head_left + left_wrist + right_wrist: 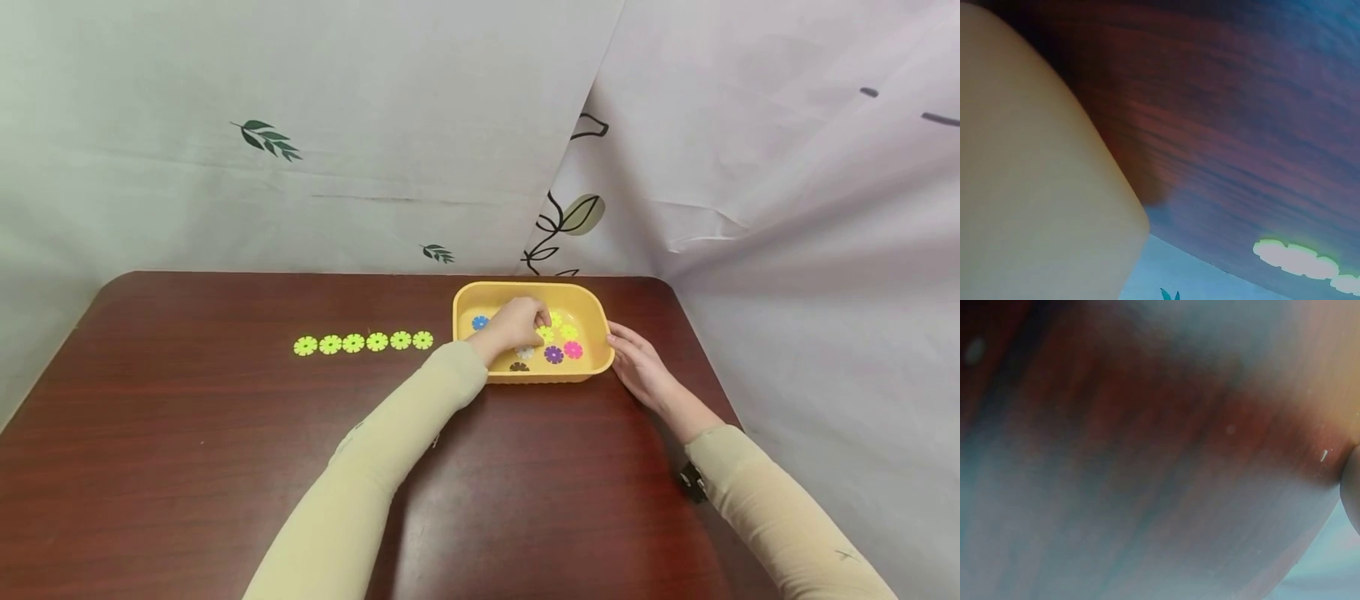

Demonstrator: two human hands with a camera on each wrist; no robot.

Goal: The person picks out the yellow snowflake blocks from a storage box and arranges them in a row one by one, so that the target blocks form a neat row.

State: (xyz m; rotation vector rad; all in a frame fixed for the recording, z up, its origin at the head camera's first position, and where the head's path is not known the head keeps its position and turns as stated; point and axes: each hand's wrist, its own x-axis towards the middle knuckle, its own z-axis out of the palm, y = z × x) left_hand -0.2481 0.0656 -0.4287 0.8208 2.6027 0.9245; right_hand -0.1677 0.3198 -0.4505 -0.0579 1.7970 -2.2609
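In the head view my left hand (517,323) reaches into a yellow plastic basket (534,377). Its curled fingers and thumb pinch a yellow-green snowflake disc (547,335). Around it in the basket lie more discs: blue (480,322), pink (573,350), purple (553,355), white (526,353), dark brown (519,367) and yellow (569,332). My right hand (643,367) rests against the basket's right outer wall, its fingers fairly straight. The wrist views show mostly tabletop, with neither hand's fingertips clear.
A row of several yellow-green discs (353,342) lies on the dark red-brown table (225,467), left of the basket. A pale cloth wall (360,100) with leaf prints stands behind the table, and cloth hangs along its right side.
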